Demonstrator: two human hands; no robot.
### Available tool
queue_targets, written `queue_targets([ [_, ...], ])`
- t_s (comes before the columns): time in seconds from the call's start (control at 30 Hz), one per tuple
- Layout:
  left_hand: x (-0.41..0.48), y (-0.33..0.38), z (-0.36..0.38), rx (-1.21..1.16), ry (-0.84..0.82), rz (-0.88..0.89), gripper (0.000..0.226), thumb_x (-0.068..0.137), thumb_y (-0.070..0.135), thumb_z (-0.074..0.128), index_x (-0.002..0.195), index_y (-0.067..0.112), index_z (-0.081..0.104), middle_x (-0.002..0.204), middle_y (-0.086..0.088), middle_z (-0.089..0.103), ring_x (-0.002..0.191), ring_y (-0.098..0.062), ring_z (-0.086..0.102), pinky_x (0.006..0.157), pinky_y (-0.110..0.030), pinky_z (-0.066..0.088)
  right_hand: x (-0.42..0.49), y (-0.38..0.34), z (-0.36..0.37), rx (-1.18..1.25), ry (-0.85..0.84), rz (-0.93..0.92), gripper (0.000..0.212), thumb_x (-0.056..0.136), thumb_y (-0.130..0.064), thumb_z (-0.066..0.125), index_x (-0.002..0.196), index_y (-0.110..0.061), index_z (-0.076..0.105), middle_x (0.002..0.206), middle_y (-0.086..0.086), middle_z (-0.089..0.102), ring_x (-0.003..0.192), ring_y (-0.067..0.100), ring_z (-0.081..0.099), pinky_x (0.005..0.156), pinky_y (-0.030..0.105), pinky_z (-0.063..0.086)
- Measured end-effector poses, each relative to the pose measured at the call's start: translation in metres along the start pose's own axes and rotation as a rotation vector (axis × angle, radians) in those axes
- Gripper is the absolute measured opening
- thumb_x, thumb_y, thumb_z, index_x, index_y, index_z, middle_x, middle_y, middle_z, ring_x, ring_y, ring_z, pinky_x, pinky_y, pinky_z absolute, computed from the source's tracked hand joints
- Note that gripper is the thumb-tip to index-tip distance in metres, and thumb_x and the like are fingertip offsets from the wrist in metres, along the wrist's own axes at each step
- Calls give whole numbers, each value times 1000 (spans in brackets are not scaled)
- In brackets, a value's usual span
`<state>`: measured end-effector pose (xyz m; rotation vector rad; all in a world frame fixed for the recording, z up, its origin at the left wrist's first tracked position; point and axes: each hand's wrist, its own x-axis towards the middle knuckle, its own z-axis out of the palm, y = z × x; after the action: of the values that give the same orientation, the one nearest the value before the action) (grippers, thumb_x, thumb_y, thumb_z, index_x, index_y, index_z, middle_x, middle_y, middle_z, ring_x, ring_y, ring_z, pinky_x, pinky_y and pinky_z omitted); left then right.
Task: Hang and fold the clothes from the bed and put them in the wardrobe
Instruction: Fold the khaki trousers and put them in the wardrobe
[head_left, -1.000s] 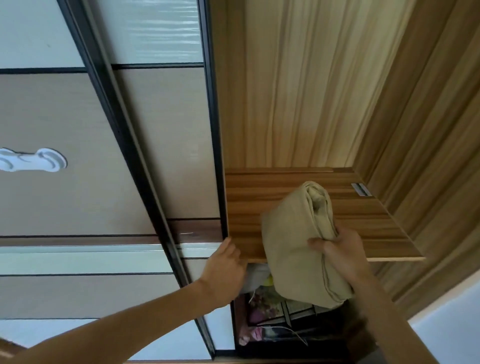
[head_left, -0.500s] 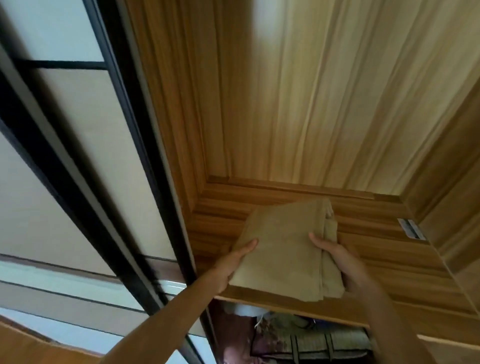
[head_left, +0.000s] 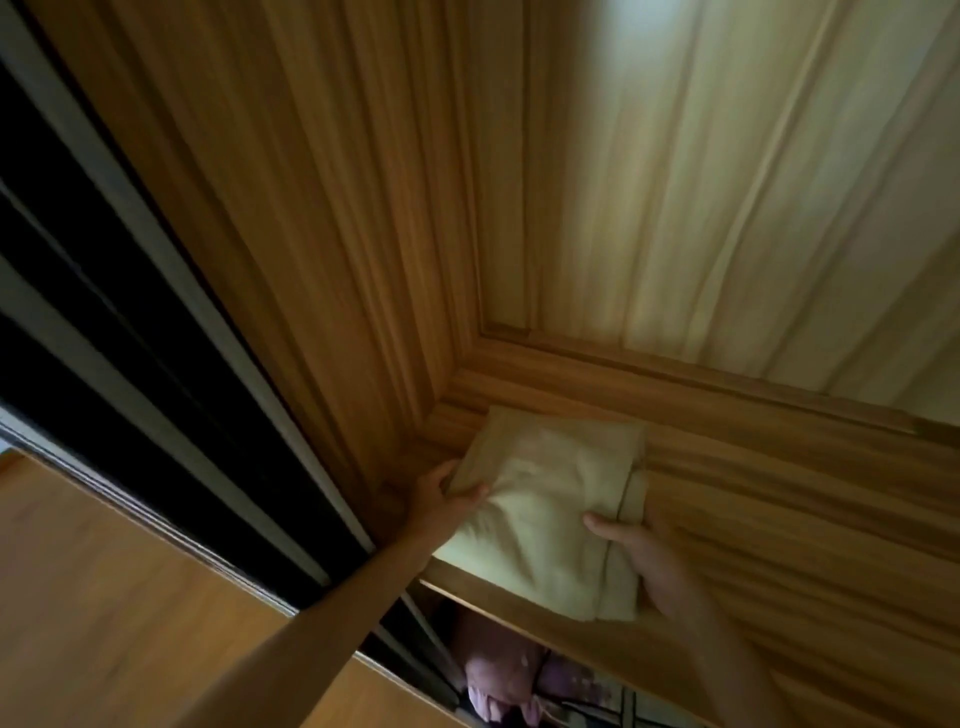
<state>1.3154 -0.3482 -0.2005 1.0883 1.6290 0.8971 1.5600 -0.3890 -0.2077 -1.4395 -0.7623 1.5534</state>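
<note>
A person's two bare hands press a folded beige cloth garment (head_left: 550, 499) onto the striped brown wooden shelf (head_left: 769, 519) of a wardrobe, its far corner close to the shelf's rear left corner at 11 o'clock. The left hand (head_left: 436, 501) pinches the bundle's left edge, thumb on top, at 9 o'clock of it. The right hand (head_left: 649, 558) grasps its near right side at 4 o'clock, thumb lying across the fabric. Below the shelf's front edge, at 6 o'clock, pinkish clothes (head_left: 498, 675) show dimly.
</note>
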Motion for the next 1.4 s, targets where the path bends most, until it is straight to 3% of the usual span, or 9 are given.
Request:
queue_targets([
  [0.33, 35, -4, -40, 348, 184, 268, 56, 85, 20, 77, 136, 10, 57, 121, -2, 62, 116, -23, 58, 93, -33, 50, 27, 11, 49, -396, -84, -155, 58, 77, -46, 80, 126, -28, 56, 121, -5, 66, 117, 18, 61, 92, 27, 50],
  [0.43, 44, -25, -58, 998, 204, 678, 52, 96, 34, 52, 145, 19, 44, 142, -12, 53, 125, -29, 52, 99, -48, 49, 31, 11, 61, -882, 197, -352, 110, 75, -66, 69, 154, -11, 16, 157, 18, 22, 143, 33, 25, 114, 47, 33],
  [0.57, 34, -53, -72, 1378, -28, 767, 60, 101, 40, 31, 157, 20, 24, 165, -12, 19, 149, -26, 27, 112, -44, 34, 34, 19, 85, -1158, 146, -401, 100, 89, -69, 38, 155, -15, -13, 159, 25, -21, 150, 38, -10, 122, 51, 14],
  [0.7, 21, -60, -76, 1523, -4, 659, 65, 94, 39, 36, 151, 9, 36, 163, -18, 18, 151, -33, 18, 117, -53, 25, 44, 34, 104, -1228, 41, -395, 101, 77, -73, 10, 155, -13, -15, 158, 29, -21, 149, 37, -17, 123, 45, -1],
  [0.9, 25, -56, -67, 1540, -42, 451, 67, 85, 39, 43, 142, 3, 51, 159, -19, 30, 146, -35, 33, 113, -52, 33, 54, 24, 109, -1343, 18, -342, 94, 92, -70, 30, 153, -23, -23, 161, 21, -21, 150, 34, -16, 122, 45, 2],
  [1.03, 11, -35, -62, 1571, -44, 388, 73, 71, 43, 73, 133, 6, 59, 145, -20, 51, 135, -36, 47, 107, -51, 39, 32, 10, 104, -1389, 61, -408, 72, 96, -50, 46, 156, -22, 17, 164, 17, -9, 151, 35, 4, 120, 46, 19],
  [1.13, -7, -20, -60, 1517, -23, 487, 56, 86, 36, 61, 137, 16, 49, 139, -12, 51, 130, -30, 47, 109, -44, 37, 3, 1, 101, -1417, 101, -561, 38, 91, -31, 54, 126, -19, 59, 157, 14, 28, 142, 31, 33, 109, 43, 39],
  [1.2, -17, -17, -63, 1477, -49, 505, 40, 95, 29, 50, 133, 19, 52, 132, -6, 56, 120, -24, 53, 104, -38, 40, -23, 0, 100, -1431, 117, -639, 36, 84, -22, 56, 118, -16, 65, 142, 10, 48, 133, 31, 45, 103, 41, 43],
  [1.4, -90, -33, -82, 1419, -196, 574, 28, 98, 25, 43, 120, 18, 59, 124, -7, 62, 112, -28, 63, 90, -38, 50, -122, 25, 113, -1601, 163, -517, 46, 91, -26, 51, 138, -24, 49, 143, -2, 48, 134, 22, 40, 105, 35, 34],
])
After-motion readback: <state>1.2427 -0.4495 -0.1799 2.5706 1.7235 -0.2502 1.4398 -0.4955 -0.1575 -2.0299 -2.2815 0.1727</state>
